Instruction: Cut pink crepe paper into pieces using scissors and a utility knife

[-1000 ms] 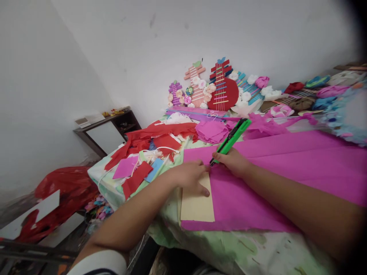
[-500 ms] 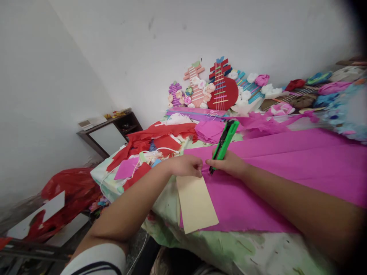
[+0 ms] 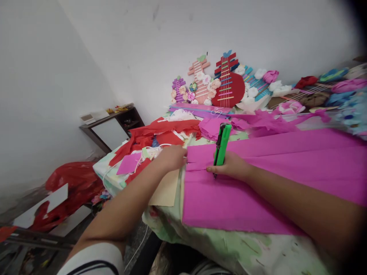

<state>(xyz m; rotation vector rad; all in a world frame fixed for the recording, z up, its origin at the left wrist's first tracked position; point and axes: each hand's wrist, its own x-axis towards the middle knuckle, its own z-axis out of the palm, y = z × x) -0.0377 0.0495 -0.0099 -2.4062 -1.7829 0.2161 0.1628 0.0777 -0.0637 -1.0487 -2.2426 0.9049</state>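
Observation:
A wide sheet of magenta paper [image 3: 218, 206], perhaps crepe, covers the near side of the table. My right hand [image 3: 233, 166] is closed round a green utility knife [image 3: 222, 147], held nearly upright with its lower end at the sheet. Cut lines run in the sheet's left part, between my hands. By the sheet's left edge, my left hand [image 3: 172, 157] has its fingers curled in on the top of a cream card [image 3: 165, 189]. The card lies beside the magenta sheet, partly hidden under my forearm; the fingertips are partly hidden.
A stained green-and-white cloth [image 3: 229, 248] covers the table. Red paper scraps [image 3: 140, 139] and a pink piece [image 3: 129, 163] lie left. Behind stand a red paper guitar-like craft [image 3: 231, 88] and several paper flowers [image 3: 271, 76]. A small cabinet [image 3: 110, 131] is far left.
My left hand has moved left and slightly up, taking the cream card off the magenta sheet. The utility knife has turned more upright in my right hand. The view has shifted slightly.

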